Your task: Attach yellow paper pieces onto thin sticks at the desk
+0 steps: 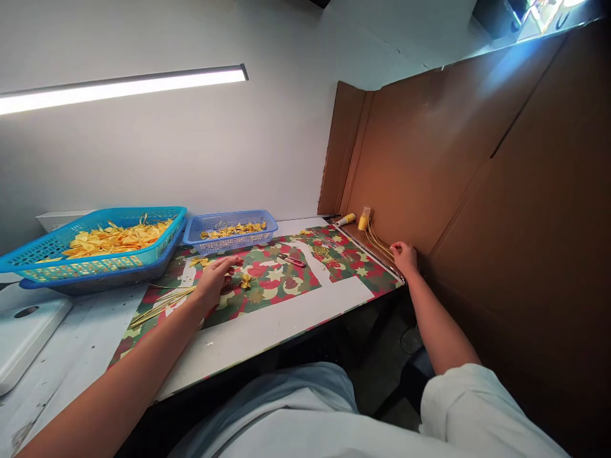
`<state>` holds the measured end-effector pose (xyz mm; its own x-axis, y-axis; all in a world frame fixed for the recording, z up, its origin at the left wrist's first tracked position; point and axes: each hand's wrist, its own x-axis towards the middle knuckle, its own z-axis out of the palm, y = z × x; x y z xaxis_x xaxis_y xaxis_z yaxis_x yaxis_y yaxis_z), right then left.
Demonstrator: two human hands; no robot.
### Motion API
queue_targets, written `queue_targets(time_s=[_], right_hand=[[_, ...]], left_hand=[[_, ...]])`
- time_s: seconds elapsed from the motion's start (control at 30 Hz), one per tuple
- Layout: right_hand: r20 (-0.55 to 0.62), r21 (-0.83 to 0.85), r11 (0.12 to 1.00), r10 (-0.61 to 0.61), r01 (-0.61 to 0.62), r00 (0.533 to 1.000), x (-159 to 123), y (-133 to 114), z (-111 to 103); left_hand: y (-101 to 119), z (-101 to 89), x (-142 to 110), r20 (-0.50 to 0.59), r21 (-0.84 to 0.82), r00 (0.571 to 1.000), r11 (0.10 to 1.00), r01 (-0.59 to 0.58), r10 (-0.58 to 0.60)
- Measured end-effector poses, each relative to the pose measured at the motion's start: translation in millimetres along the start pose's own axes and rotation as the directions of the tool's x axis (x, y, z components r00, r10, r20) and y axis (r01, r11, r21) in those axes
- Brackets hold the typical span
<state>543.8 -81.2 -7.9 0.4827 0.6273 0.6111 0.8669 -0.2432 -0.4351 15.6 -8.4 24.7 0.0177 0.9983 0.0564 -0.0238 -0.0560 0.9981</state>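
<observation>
My left hand (217,280) hovers over the patterned sheet, fingers loosely bent and apart, with nothing visible in them. Just right of it lies a small yellow flower (245,281); another yellow piece (199,261) is behind the hand. Under my left wrist a bundle of thin golden stems (160,306) is spread out. At the table's right edge, the fingertips of my right hand (405,257) are pinched at the end of thin yellow stems (377,240) along the cardboard. Small red-handled snips (292,260) rest mid-sheet.
A turquoise basket (109,259) of yellow petals stands at the left, beside a blue basket (231,239) with yellow pieces. Two yellow-and-white spools (364,219) sit in the back right corner. A tall cardboard wall (453,146) borders the right side. A white stool-like slab (28,337) is far left.
</observation>
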Motion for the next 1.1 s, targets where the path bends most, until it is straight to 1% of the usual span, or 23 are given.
queue_targets(time_s=[0.23, 0.47, 0.7, 0.87, 1.1], right_hand=[[0.019, -0.011, 1.000, -0.018, 0.018, 1.000, -1, 6, 6], [0.047, -0.095, 0.994, -0.045, 0.049, 0.998, -1, 3, 6], [0.077, -0.098, 0.993, -0.057, 0.065, 0.995, -2, 2, 6], [0.083, -0.127, 0.990, -0.057, 0.067, 0.995, -2, 1, 5], [0.064, -0.125, 0.987, -0.089, 0.097, 0.994, 2, 14, 12]], left_hand=[[-5, -0.7, 3, 0.008, 0.006, 1.000, 1.000, -0.013, 0.013], [-6, 0.4, 2, 0.017, -0.010, 1.000, 1.000, -0.007, 0.007], [-8, -0.7, 2, 0.029, 0.027, 0.999, 0.999, -0.023, 0.023], [-8, -0.1, 2, 0.028, 0.008, 0.999, 1.000, -0.019, 0.019], [-14, -0.4, 5, 0.043, -0.018, 0.999, 1.000, -0.025, 0.025]])
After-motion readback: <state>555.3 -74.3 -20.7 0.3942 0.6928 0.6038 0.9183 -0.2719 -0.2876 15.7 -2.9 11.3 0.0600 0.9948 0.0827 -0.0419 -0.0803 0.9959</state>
